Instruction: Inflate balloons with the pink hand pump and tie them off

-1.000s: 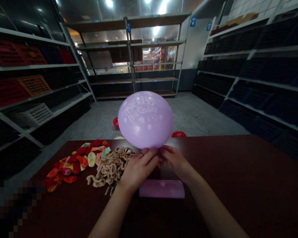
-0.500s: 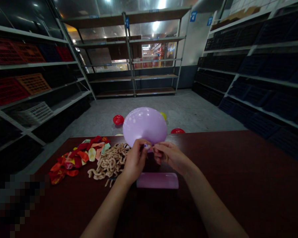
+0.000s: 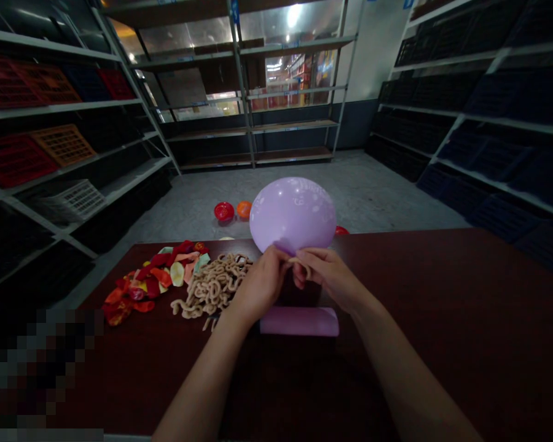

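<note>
An inflated purple balloon [image 3: 292, 215] with faint white print stands up over the table, its neck end toward me. My left hand [image 3: 266, 276] is closed at the balloon's neck, and its fingers hide the neck itself. Close beside it, my right hand [image 3: 329, 273] pinches a short beige cord [image 3: 306, 267] that curls out by the fingertips. Both hands nearly touch. Below them a pink-purple cylinder [image 3: 299, 321] lies on its side on the table. A heap of beige curled cords [image 3: 214, 285] is left of my left hand.
Limp balloons in red, orange, yellow and green [image 3: 159, 276] lie at the left of the dark table [image 3: 442, 319]. On the floor beyond are red balloons [image 3: 223, 212] and an orange balloon [image 3: 244, 210]. Shelves with crates [image 3: 62, 144] line the sides; a rack [image 3: 295, 127] stands behind.
The balloon and both hands have shifted slightly right and up in view, and the balloon's print has come into sight. The beige cord shows more clearly at my right fingertips. The view has tilted down.
</note>
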The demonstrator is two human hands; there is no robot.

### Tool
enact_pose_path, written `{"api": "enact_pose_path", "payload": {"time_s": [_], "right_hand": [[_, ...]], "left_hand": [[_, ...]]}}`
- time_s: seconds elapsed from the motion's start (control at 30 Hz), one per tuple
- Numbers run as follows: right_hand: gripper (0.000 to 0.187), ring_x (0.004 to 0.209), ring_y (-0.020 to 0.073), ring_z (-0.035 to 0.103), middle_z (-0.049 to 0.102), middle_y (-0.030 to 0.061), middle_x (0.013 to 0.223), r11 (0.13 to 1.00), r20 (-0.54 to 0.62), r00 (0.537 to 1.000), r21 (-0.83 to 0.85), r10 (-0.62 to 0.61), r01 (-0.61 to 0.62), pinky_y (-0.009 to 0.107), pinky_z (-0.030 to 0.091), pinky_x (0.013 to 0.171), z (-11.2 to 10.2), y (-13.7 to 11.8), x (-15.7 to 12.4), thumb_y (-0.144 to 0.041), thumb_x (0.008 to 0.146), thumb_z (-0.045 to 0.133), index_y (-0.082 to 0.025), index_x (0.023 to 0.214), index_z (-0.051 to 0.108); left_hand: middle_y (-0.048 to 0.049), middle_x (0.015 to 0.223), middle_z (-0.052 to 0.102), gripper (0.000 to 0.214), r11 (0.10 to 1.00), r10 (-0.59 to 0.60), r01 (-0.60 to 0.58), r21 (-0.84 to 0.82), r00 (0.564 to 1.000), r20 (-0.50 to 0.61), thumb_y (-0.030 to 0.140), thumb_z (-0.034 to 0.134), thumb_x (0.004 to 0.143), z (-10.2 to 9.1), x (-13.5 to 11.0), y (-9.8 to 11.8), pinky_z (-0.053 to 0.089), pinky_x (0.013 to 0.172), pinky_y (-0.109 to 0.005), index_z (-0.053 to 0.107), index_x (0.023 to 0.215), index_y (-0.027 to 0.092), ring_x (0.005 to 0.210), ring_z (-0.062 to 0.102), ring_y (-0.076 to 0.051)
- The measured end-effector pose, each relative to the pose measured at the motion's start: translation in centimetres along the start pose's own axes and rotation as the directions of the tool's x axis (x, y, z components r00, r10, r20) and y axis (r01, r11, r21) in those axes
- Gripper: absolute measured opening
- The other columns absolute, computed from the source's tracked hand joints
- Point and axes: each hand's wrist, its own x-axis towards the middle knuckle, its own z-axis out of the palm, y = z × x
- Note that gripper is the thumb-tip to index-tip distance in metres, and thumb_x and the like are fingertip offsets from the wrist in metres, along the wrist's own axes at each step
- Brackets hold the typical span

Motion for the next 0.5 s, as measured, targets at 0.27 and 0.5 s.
{"api": "enact_pose_path", "payload": {"time_s": [0.27,0.5], "right_hand": [[0.021,0.07,0.0117,0.061,0.063,-0.0022,0.074,0.999,0.062,0.997,-0.003,-0.038,0.038,0.03,0.051,0.069,-0.5,0.1,0.0,-0.039,0.083,0.066,-0.022,0.093,0.062],[0.024,0.068,0.0139,0.064,0.069,-0.0009,0.071,0.983,0.047,0.995,-0.156,-0.092,0.098,0.029,0.046,0.064,-0.3,-0.6,0.0,-0.035,0.083,0.065,-0.023,0.103,0.062]], "left_hand": [[-0.0035,0.083,0.061,0.014,0.988,-0.03,0.009,-0.153,0.99,-0.136,0.028,0.051,0.096,-0.7,0.0,0.0,0.043,0.072,-0.029,0.058,0.088,0.018,0.079,0.056,-0.015],[-0.0039,0.077,0.066,0.011,0.948,-0.043,-0.006,-0.317,0.988,-0.147,0.029,0.063,0.089,-1.3,0.3,-0.2,0.044,0.073,-0.032,0.069,0.084,0.021,0.078,0.056,-0.018]]}}
